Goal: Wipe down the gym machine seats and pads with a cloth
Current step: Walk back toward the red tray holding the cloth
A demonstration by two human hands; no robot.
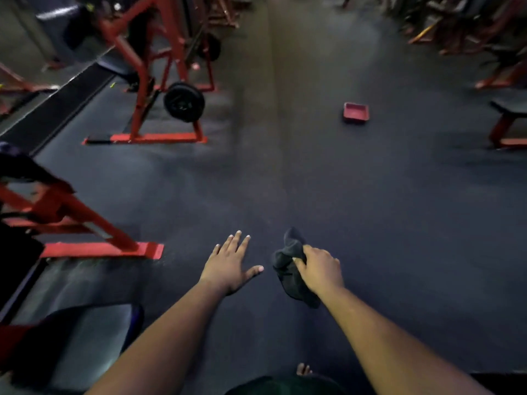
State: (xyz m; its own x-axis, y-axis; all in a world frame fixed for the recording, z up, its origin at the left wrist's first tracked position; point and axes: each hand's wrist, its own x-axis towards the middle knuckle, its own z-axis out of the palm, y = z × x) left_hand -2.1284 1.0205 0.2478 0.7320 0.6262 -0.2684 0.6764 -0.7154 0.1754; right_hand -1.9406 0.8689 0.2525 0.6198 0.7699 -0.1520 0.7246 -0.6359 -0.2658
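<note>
A: Nearest stuff?
B: Bare toes (304,369) at bottom edge, dark pad (85,334) bottom left, glossy.
A: Hands?
B: Left hand (228,266) flat, fingers spread and straight, holding nothing, over the floor (399,223). Right hand (322,269) fingers curled round the cloth (291,266).
A: Cloth look?
B: Dark grey, bunched, crumpled; one end sticks up past the knuckles, other hangs below the wrist. In the air, just right of the left hand, not touching it.
A: Farther out?
B: Red frame (85,232) left, red tray (356,112) on floor mid-right, plate (184,101) on a red machine (148,67), bench (510,121) far right. Background blurred.
</note>
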